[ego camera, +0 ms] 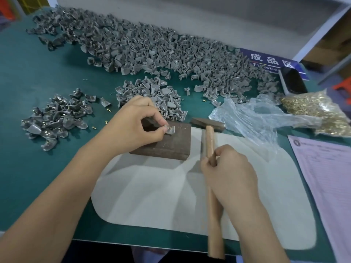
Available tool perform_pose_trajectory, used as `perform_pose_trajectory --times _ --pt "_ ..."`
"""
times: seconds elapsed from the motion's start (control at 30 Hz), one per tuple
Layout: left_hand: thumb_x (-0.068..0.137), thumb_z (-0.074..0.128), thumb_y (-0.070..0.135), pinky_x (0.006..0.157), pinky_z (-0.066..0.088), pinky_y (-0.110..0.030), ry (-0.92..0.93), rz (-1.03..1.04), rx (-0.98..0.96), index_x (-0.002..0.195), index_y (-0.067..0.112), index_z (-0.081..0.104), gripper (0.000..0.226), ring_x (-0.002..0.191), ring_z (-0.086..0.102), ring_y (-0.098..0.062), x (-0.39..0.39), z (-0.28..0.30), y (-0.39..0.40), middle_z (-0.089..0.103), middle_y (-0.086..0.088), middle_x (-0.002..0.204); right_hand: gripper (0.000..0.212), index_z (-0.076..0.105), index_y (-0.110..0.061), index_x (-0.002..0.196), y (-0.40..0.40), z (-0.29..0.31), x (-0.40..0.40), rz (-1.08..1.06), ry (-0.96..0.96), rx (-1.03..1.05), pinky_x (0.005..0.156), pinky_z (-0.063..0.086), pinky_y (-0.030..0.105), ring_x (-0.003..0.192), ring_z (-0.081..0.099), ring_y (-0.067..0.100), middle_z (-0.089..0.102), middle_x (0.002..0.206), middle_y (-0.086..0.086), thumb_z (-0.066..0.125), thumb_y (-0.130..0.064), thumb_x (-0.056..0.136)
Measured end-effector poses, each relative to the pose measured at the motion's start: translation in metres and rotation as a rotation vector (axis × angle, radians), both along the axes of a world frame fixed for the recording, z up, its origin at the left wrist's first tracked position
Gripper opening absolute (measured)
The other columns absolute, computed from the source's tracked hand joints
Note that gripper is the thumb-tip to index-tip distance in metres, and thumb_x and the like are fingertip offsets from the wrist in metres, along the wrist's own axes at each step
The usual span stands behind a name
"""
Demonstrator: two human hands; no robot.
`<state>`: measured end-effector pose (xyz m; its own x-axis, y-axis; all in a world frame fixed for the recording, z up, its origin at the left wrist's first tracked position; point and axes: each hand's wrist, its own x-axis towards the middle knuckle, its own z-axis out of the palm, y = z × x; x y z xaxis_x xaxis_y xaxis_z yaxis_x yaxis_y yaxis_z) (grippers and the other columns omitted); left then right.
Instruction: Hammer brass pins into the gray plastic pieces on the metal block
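Left hand [133,124] pinches gray plastic piece [169,130], light and stiff, on metal block [171,143]; brass pin [169,127] seated. Right hand [229,173] grips hammer [209,137] mid-handle, head resting beside the block.

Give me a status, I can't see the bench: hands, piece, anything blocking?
Left hand pinching gray piece with pin on block. Right hand gripping hammer, head resting beside block. Nothing blocking.

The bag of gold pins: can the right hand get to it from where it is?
Probably yes. The bag of gold pins lies open to the right, with only crinkled clear plastic nearby. But the right hand grips the hammer, so it would likely have to put that down first.
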<state>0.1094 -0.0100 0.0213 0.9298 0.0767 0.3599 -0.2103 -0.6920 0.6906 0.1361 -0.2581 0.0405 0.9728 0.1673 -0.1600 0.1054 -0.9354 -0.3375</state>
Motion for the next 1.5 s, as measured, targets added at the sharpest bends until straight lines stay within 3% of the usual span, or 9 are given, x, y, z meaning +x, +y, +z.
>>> perform_pose_trajectory --times 0.07,0.13,0.3,0.43,0.83,1.0,1.13,1.33,1.5 --pt "0.081 0.080 0.030 0.084 0.042 -0.026 0.018 0.006 0.004 0.077 0.035 0.071 0.011 0.094 0.052 -0.014 0.000 -0.001 0.001 0.058 0.009 0.083 0.018 0.060 -0.015 0.087 -0.008 0.004 0.006 -0.068 0.109 0.297 0.055 0.053 0.034 0.061 0.066 0.029 0.067 0.065 0.005 0.058 -0.028 0.098" --pt "0.081 0.080 0.031 0.083 0.040 -0.021 0.034 0.002 -0.002 0.075 0.036 0.069 0.013 0.093 0.051 -0.009 0.001 -0.001 0.002 0.057 0.009 0.082 0.015 0.062 -0.011 0.092 -0.014 0.010 0.003 -0.159 0.260 0.632 0.040 0.044 0.026 0.041 0.053 0.019 0.061 0.054 0.003 0.057 -0.022 0.103" --pt "0.081 0.080 0.030 0.079 0.036 -0.016 0.042 0.003 0.013 0.078 0.031 0.074 0.008 0.091 0.048 -0.004 0.002 -0.002 0.004 0.056 0.008 0.080 0.020 0.062 -0.011 0.113 -0.012 0.022 -0.027 -0.151 0.746 1.402 0.032 0.028 0.014 0.035 0.029 0.006 0.045 0.064 0.001 0.056 -0.027 0.103" --pt "0.081 0.082 0.025 0.078 0.037 -0.019 0.039 -0.013 0.015 0.079 0.025 0.076 0.007 0.091 0.049 -0.005 0.003 -0.001 0.004 0.058 0.009 0.081 0.040 0.071 -0.024 0.125 -0.002 0.024 -0.048 -0.024 0.870 1.369 0.035 0.027 0.012 0.036 0.024 0.004 0.037 0.064 -0.002 0.054 -0.044 0.095" --pt "0.081 0.085 0.018 0.074 0.041 -0.013 0.044 -0.032 -0.044 0.076 0.029 0.074 0.016 0.084 0.055 -0.003 0.003 -0.003 0.005 0.057 0.014 0.076 0.043 0.069 -0.027 0.132 0.008 0.013 -0.059 0.019 0.834 1.497 0.035 0.031 0.013 0.036 0.025 0.003 0.035 0.064 -0.002 0.055 -0.047 0.096" --pt "0.081 0.083 0.025 0.073 0.044 -0.019 0.087 -0.023 -0.054 0.078 0.027 0.078 0.006 0.085 0.057 -0.006 0.001 0.000 0.005 0.059 0.020 0.075 0.042 0.068 -0.026 0.133 0.009 0.004 -0.058 0.045 0.725 1.500 0.037 0.032 0.013 0.036 0.023 0.003 0.035 0.062 -0.003 0.050 -0.044 0.100" --pt "0.080 0.084 0.024 0.074 0.046 -0.025 0.090 -0.004 -0.046 0.079 0.028 0.079 0.007 0.085 0.057 -0.007 0.002 -0.002 0.008 0.059 0.029 0.079 0.042 0.070 -0.027 0.131 0.006 0.004 -0.054 0.073 0.782 1.418 0.037 0.030 0.013 0.036 0.023 0.005 0.036 0.062 -0.002 0.051 -0.045 0.098" --pt "0.079 0.085 0.019 0.074 0.048 -0.030 0.081 -0.010 -0.056 0.074 0.040 0.070 0.026 0.083 0.057 -0.005 0.002 -0.001 0.008 0.059 0.032 0.077 0.039 0.070 -0.030 0.130 0.012 0.004 -0.060 0.097 0.748 1.377 0.040 0.032 0.014 0.037 0.024 0.006 0.038 0.063 -0.003 0.052 -0.048 0.099" --pt "0.080 0.085 0.019 0.074 0.050 -0.034 0.072 -0.018 -0.066 0.074 0.041 0.070 0.027 0.083 0.056 -0.007 0.001 0.000 0.007 0.060 0.022 0.074 0.040 0.071 -0.031 0.129 0.013 0.009 -0.059 0.095 0.735 1.376 0.039 0.031 0.014 0.037 0.023 0.006 0.037 0.063 -0.002 0.052 -0.048 0.098"
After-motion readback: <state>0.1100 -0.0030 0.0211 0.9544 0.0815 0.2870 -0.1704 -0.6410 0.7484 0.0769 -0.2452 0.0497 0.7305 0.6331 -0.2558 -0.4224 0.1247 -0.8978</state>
